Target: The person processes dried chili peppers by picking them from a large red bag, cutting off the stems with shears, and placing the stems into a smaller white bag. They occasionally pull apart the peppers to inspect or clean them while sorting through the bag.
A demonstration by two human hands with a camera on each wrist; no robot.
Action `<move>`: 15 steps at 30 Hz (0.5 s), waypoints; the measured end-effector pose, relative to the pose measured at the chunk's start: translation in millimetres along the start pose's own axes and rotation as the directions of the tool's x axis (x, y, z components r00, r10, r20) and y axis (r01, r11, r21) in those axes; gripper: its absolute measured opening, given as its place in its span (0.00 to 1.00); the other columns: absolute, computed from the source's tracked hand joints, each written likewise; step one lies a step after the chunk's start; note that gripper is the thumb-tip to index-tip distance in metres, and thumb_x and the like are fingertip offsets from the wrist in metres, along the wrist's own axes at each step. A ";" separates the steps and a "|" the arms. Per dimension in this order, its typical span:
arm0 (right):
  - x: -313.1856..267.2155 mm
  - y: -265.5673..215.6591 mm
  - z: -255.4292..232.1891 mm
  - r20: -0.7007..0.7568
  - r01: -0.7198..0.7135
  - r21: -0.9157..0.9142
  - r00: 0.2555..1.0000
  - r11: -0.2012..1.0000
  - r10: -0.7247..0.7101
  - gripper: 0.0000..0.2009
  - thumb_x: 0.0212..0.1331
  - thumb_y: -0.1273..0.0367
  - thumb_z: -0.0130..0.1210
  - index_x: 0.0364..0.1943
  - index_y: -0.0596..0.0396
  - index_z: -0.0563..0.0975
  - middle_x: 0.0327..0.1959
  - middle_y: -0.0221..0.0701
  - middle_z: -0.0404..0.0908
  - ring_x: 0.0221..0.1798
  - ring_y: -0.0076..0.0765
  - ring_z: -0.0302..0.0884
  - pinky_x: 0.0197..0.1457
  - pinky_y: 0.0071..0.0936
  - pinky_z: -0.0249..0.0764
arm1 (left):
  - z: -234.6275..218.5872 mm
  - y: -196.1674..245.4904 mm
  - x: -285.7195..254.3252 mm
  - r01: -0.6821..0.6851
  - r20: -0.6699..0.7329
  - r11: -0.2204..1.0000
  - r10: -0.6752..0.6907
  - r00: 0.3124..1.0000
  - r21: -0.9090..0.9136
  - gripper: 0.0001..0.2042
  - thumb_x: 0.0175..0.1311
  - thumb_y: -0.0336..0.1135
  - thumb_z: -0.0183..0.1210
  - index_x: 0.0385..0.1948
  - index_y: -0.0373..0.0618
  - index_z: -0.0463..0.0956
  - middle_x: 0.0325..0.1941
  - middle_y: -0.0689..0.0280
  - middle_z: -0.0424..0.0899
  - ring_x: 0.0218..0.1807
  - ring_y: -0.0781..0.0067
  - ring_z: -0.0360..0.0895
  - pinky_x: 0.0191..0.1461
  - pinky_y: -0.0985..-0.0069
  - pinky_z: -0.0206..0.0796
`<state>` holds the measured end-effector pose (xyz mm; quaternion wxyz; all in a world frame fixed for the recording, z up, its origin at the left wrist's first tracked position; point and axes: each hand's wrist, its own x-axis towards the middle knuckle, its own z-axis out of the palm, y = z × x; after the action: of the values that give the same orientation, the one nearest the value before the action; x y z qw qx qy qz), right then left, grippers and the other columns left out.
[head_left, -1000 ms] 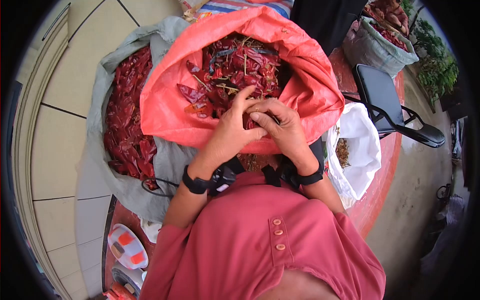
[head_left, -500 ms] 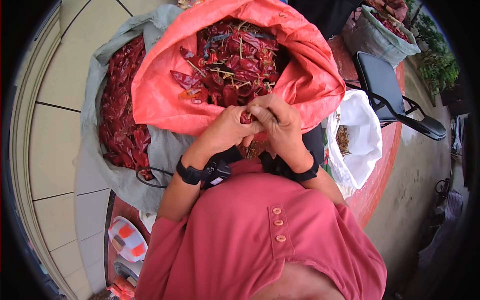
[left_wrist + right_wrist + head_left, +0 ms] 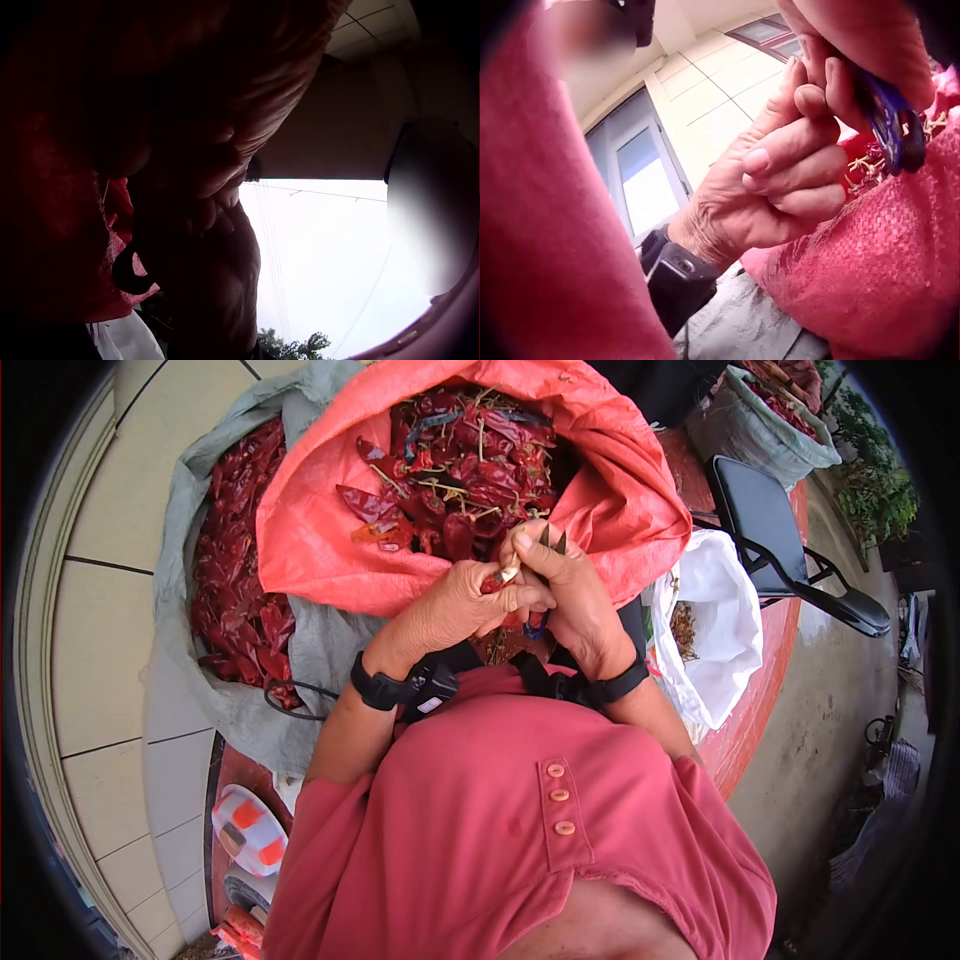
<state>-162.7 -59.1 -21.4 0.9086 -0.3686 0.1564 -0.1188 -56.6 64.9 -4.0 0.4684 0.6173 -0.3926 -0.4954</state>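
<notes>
My left hand (image 3: 445, 603) pinches a dried red chili pepper (image 3: 493, 582), which has a pale spot at its end. Close against it, my right hand (image 3: 572, 588) grips small scissors, whose two dark pointed blades (image 3: 545, 536) stick up past the fingers, a little apart. In the right wrist view the blue scissor handle (image 3: 900, 139) hangs below the right fingers, beside the curled left hand. Both hands overlap the near rim of a red woven sack (image 3: 340, 575) of dried chilies (image 3: 470, 470), some with stems. The left wrist view is mostly dark.
Left of the red sack stands a grey sack (image 3: 185, 550) full of chilies. To the right are a white bag (image 3: 735, 630) with dry stems in it and a black folding chair (image 3: 760, 510). Another filled sack (image 3: 765, 435) stands behind. A patterned basin (image 3: 248, 830) sits lower left.
Both hands have drawn back from over the chilies to the sack's near rim. The scissor blades now show above the right fingers, and the pepper's pale end shows. The head view has shifted slightly.
</notes>
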 end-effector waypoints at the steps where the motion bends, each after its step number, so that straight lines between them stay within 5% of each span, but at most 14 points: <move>1: 3.8 4.9 -0.9 -0.039 -0.016 0.057 0.999 0.998 0.018 0.07 0.65 0.65 0.54 0.35 0.54 0.75 0.29 0.25 0.77 0.27 0.18 0.70 0.30 0.15 0.68 | 0.4 -2.9 0.9 0.009 0.007 1.000 -0.009 1.000 0.016 0.10 0.66 0.41 0.60 0.34 0.43 0.81 0.17 0.77 0.70 0.17 0.90 0.59 0.23 0.86 0.53; 4: 11.4 14.4 4.3 -0.135 0.140 -0.008 0.981 0.990 -0.139 0.08 0.66 0.65 0.54 0.35 0.54 0.76 0.27 0.24 0.77 0.20 0.15 0.64 0.21 0.15 0.61 | -0.5 -8.5 5.0 -0.004 0.014 1.000 0.004 1.000 0.015 0.10 0.65 0.40 0.60 0.34 0.43 0.80 0.19 0.77 0.72 0.18 0.89 0.61 0.24 0.86 0.56; 7: 0.3 -7.3 -4.4 0.023 0.242 -0.011 0.970 0.970 -0.241 0.08 0.67 0.65 0.52 0.35 0.54 0.76 0.26 0.24 0.77 0.14 0.13 0.56 0.16 0.16 0.51 | 3.2 -7.7 6.2 -0.146 -0.036 0.981 0.152 0.988 0.131 0.09 0.63 0.39 0.62 0.33 0.43 0.79 0.21 0.76 0.73 0.20 0.88 0.64 0.26 0.86 0.58; 9: -17.2 -27.1 -1.9 -0.156 0.336 -0.292 0.907 0.895 -0.392 0.08 0.67 0.65 0.52 0.36 0.54 0.77 0.26 0.23 0.77 0.14 0.12 0.53 0.16 0.16 0.48 | 3.9 -3.7 5.5 -0.203 -0.073 0.961 0.220 0.973 0.189 0.11 0.60 0.40 0.65 0.34 0.43 0.78 0.24 0.75 0.74 0.23 0.87 0.67 0.29 0.85 0.60; 11: -36.6 -47.8 -10.8 -0.254 0.372 -0.577 0.765 0.728 -0.592 0.08 0.66 0.66 0.52 0.39 0.55 0.79 0.29 0.23 0.78 0.18 0.10 0.57 0.20 0.12 0.51 | 3.2 0.3 2.8 -0.192 -0.114 0.966 0.213 0.970 0.173 0.14 0.55 0.41 0.69 0.35 0.43 0.77 0.28 0.74 0.76 0.29 0.84 0.70 0.34 0.82 0.64; 15: -70.7 -78.6 -67.5 -0.290 0.355 -0.839 0.348 0.412 -0.891 0.07 0.66 0.70 0.52 0.40 0.55 0.81 0.31 0.20 0.78 0.27 0.08 0.60 0.28 0.10 0.53 | 0.5 3.9 1.9 -0.435 -0.101 0.820 0.502 0.859 0.373 0.23 0.49 0.34 0.67 0.49 0.43 0.71 0.45 0.66 0.73 0.45 0.76 0.69 0.50 0.78 0.63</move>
<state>-261.0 -133.4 2.2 0.4391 -0.6075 0.3564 -0.5578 -56.9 62.0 -0.7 0.4993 0.6174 -0.5639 -0.2270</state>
